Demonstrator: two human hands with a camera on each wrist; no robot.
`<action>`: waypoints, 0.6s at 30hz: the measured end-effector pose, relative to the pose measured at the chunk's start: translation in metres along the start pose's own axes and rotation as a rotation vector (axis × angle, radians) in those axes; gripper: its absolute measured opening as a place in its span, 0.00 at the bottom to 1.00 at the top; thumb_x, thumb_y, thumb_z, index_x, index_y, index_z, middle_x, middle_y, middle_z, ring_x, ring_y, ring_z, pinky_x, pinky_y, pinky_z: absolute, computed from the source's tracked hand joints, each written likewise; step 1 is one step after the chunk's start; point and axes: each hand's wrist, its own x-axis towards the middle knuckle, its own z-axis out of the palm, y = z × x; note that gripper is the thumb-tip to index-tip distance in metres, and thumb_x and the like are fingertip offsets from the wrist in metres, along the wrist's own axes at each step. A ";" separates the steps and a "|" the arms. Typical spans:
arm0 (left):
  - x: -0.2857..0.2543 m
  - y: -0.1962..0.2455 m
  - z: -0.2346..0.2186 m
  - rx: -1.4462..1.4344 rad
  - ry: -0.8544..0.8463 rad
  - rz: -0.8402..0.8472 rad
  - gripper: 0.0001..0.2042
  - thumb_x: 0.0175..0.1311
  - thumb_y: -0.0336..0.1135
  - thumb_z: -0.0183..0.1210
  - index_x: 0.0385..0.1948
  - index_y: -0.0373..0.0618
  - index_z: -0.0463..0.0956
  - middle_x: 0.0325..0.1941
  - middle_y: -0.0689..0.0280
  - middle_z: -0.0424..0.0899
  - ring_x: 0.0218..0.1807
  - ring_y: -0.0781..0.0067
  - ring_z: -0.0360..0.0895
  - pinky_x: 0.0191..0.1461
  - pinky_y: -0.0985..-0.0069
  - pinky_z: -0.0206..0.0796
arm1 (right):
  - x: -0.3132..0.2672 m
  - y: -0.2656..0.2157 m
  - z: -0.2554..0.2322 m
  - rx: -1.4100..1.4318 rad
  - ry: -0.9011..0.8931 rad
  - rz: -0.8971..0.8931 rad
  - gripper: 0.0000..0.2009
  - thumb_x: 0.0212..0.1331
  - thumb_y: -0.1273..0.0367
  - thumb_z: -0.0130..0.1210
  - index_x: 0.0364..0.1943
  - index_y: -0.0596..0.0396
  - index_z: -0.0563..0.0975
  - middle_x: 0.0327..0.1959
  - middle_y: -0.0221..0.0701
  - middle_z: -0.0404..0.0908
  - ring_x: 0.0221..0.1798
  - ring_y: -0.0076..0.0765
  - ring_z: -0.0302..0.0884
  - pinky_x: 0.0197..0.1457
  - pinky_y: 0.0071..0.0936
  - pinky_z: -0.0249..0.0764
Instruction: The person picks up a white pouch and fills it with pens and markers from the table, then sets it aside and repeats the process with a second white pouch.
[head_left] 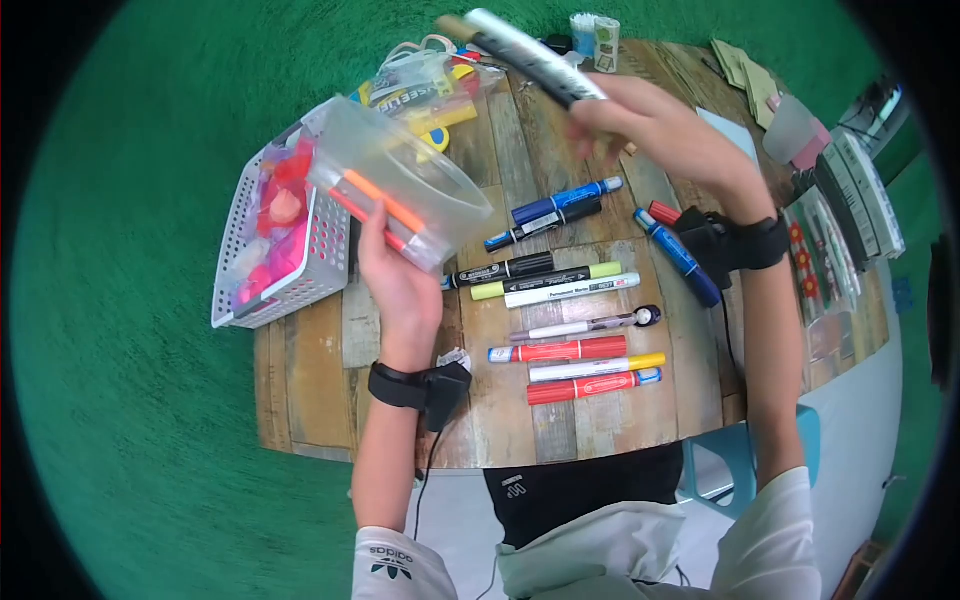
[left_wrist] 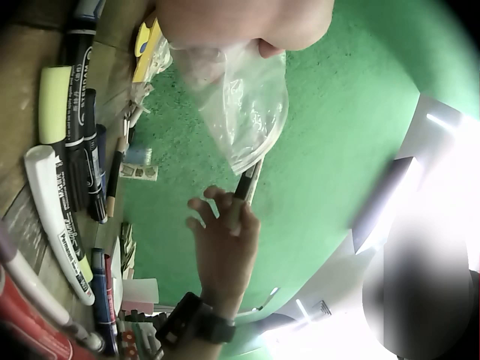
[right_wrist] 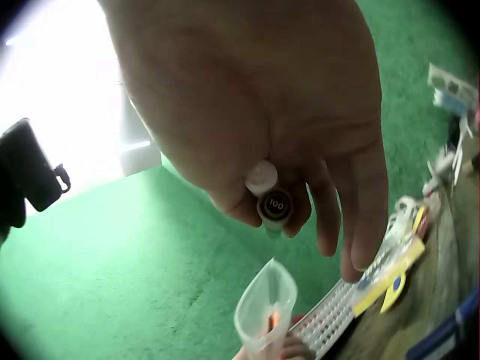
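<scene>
My left hand holds up a clear plastic pouch, thumb across its near side. Inside it show an orange marker and a red one beside it. The pouch's mouth gapes in the right wrist view. My right hand, raised over the far side of the table, pinches two pens together: a white marker and a dark marker with a tan end. Their ends, one white and one dark marked 100, poke out beneath the palm in the right wrist view.
Several markers lie in a loose column on the wooden table, including a white marker and a red marker. A white basket stands at left. Scissors and bags lie behind; packets sit at right.
</scene>
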 end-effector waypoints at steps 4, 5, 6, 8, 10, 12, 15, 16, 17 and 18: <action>0.000 0.006 -0.002 -0.149 0.020 0.003 0.19 0.70 0.39 0.48 0.60 0.45 0.65 0.58 0.64 0.75 0.60 0.67 0.72 0.64 0.60 0.65 | -0.023 0.020 -0.021 -0.268 -0.085 0.101 0.16 0.66 0.59 0.47 0.42 0.60 0.74 0.33 0.35 0.78 0.38 0.33 0.79 0.40 0.33 0.75; 0.002 0.005 -0.006 -0.217 0.033 -0.057 0.18 0.70 0.40 0.48 0.59 0.47 0.66 0.58 0.66 0.75 0.59 0.66 0.73 0.62 0.60 0.66 | -0.034 0.036 -0.016 -0.462 -0.110 0.004 0.15 0.66 0.61 0.48 0.42 0.60 0.73 0.34 0.39 0.78 0.39 0.39 0.78 0.42 0.37 0.74; 0.003 0.004 -0.009 -0.288 0.044 -0.116 0.17 0.70 0.41 0.49 0.58 0.49 0.67 0.58 0.67 0.75 0.58 0.66 0.74 0.60 0.60 0.68 | -0.042 0.039 -0.010 -0.654 -0.137 -0.099 0.14 0.66 0.62 0.49 0.42 0.61 0.72 0.35 0.42 0.77 0.40 0.46 0.77 0.44 0.40 0.72; 0.005 0.002 -0.013 -0.320 0.054 -0.152 0.17 0.70 0.41 0.49 0.58 0.51 0.67 0.58 0.68 0.75 0.57 0.66 0.74 0.58 0.60 0.69 | -0.058 0.014 0.007 -0.709 -0.326 0.103 0.12 0.64 0.65 0.52 0.41 0.62 0.71 0.37 0.48 0.75 0.43 0.55 0.74 0.47 0.43 0.70; 0.007 -0.002 -0.016 -0.350 0.058 -0.190 0.17 0.69 0.42 0.49 0.57 0.52 0.68 0.58 0.69 0.76 0.56 0.66 0.75 0.57 0.60 0.70 | -0.072 0.018 0.019 -0.756 -0.376 0.060 0.11 0.62 0.66 0.54 0.37 0.61 0.70 0.36 0.46 0.73 0.44 0.55 0.74 0.46 0.45 0.70; 0.007 -0.005 -0.016 -0.329 0.026 -0.189 0.17 0.69 0.42 0.49 0.57 0.52 0.68 0.58 0.68 0.76 0.57 0.66 0.74 0.58 0.61 0.70 | -0.079 0.030 0.030 -0.771 -0.337 0.007 0.11 0.62 0.67 0.53 0.35 0.61 0.69 0.35 0.46 0.72 0.43 0.57 0.73 0.46 0.47 0.69; 0.007 -0.005 -0.016 -0.348 0.031 -0.212 0.17 0.69 0.42 0.49 0.58 0.52 0.68 0.58 0.68 0.76 0.58 0.66 0.74 0.59 0.63 0.69 | -0.077 0.031 0.038 -0.806 -0.166 -0.006 0.10 0.61 0.68 0.54 0.33 0.62 0.70 0.36 0.47 0.72 0.43 0.58 0.72 0.46 0.47 0.69; 0.008 -0.005 -0.016 -0.358 0.033 -0.206 0.17 0.69 0.42 0.49 0.58 0.52 0.68 0.58 0.68 0.76 0.58 0.66 0.74 0.59 0.63 0.69 | -0.076 0.033 0.038 -0.815 -0.171 -0.011 0.10 0.61 0.68 0.54 0.33 0.62 0.70 0.36 0.47 0.72 0.43 0.58 0.72 0.46 0.47 0.69; 0.009 -0.006 -0.016 -0.358 0.034 -0.218 0.17 0.69 0.42 0.49 0.58 0.52 0.68 0.59 0.68 0.75 0.58 0.66 0.74 0.59 0.63 0.69 | -0.074 0.037 0.037 -0.821 -0.178 -0.006 0.10 0.62 0.68 0.53 0.34 0.63 0.69 0.36 0.47 0.71 0.44 0.58 0.71 0.46 0.47 0.68; 0.010 -0.007 -0.017 -0.358 0.036 -0.229 0.17 0.70 0.43 0.48 0.58 0.53 0.68 0.59 0.68 0.75 0.58 0.66 0.74 0.60 0.64 0.68 | -0.072 0.038 0.035 -0.826 -0.184 -0.002 0.11 0.62 0.68 0.53 0.34 0.64 0.69 0.37 0.48 0.69 0.44 0.59 0.70 0.46 0.47 0.67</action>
